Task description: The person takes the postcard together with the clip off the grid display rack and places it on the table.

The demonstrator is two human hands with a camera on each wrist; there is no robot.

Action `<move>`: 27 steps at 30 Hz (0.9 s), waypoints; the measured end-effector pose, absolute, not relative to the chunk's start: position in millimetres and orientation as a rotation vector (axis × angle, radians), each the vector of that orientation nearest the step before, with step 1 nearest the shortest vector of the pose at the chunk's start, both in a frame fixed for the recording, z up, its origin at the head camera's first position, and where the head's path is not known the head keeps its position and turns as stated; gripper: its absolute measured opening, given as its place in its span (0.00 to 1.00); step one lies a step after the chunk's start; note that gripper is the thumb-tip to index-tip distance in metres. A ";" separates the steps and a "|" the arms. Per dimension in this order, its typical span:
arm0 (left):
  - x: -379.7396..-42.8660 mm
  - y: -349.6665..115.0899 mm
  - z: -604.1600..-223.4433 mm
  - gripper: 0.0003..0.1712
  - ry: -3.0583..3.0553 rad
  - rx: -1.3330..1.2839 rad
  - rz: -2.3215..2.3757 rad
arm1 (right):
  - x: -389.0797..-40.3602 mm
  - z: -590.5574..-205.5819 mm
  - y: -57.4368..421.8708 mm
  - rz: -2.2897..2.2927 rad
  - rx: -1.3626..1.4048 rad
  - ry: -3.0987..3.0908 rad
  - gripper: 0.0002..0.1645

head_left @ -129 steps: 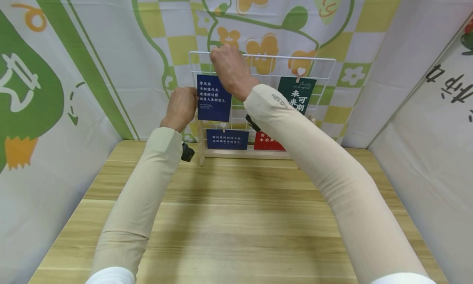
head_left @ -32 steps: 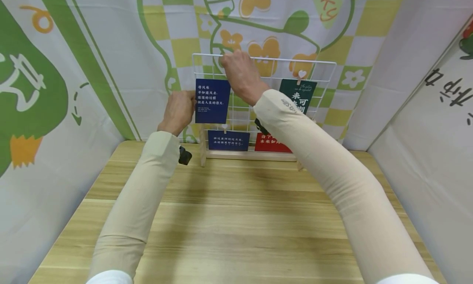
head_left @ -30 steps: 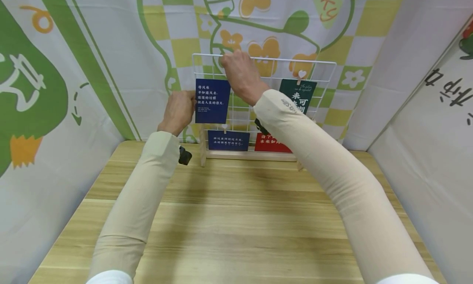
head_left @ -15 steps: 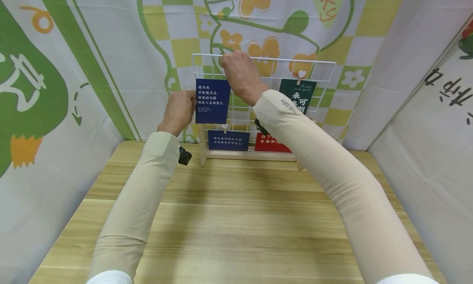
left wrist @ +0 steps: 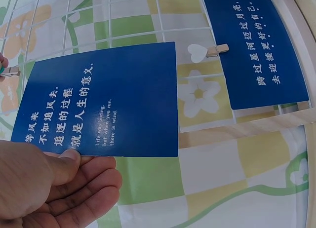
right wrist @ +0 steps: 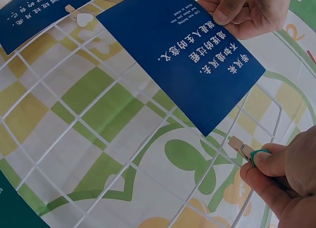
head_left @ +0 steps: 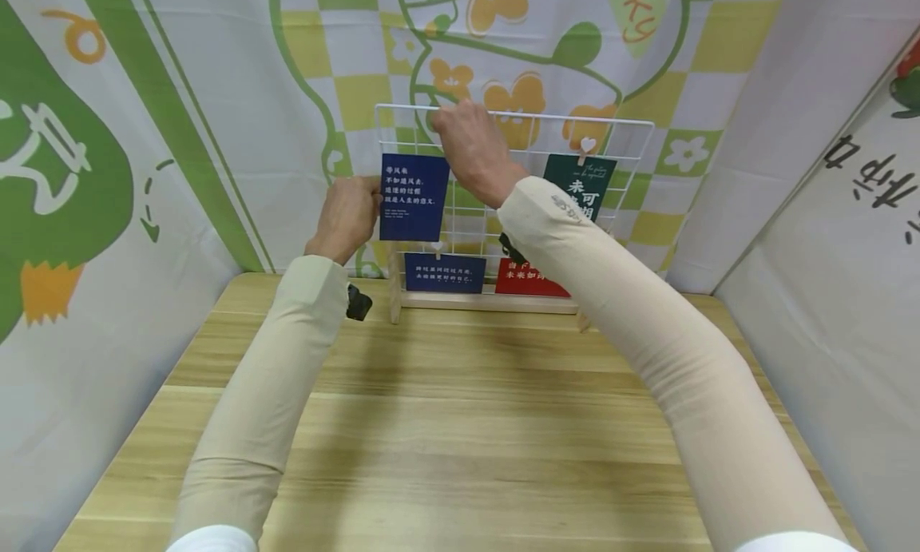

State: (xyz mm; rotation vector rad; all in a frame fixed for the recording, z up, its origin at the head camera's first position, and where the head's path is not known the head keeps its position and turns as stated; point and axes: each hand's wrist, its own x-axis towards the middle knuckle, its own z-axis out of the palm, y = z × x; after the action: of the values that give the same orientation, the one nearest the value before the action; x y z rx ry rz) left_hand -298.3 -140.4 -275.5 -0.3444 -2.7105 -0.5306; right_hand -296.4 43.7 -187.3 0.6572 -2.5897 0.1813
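My left hand pinches the left edge of a blue postcard with white writing, thumb on the front and fingers behind in the left wrist view. The card stands in front of the white wire grid rack, at its upper left. Near the rack's top bar, my right hand holds a small wooden clothespin with a green ornament, pinched between thumb and finger. In the right wrist view the clothespin's tip is just apart from the card's corner. Whether its jaws are spread is too small to tell.
Heart clothespins hold a second blue card low on the rack and a green card at upper right. A red card hangs low, partly behind the right sleeve. The rack's wooden base stands on a wooden table before a patterned cloth.
Compared with about four seconds ago, my right hand is further right along the rack's top and the blue postcard sits slightly lower and left. Over the last second hardly anything has moved.
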 end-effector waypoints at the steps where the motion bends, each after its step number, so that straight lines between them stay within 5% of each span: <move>1: -298.1 -140.4 -275.5 0.10 -2.712 -0.345 -0.533 | -296.3 -187.5 43.8 0.187 0.656 -2.592 0.25; 27: -295.0 -142.5 -274.0 0.10 -2.724 -0.340 -0.521 | -293.9 -187.6 48.1 0.160 0.650 -2.592 0.21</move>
State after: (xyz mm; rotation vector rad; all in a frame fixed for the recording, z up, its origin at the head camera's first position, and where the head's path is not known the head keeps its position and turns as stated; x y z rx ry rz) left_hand -295.0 -142.5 -274.0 -0.3401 -2.7244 -0.5215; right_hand -293.9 48.1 -187.6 0.6498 -2.5917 0.1598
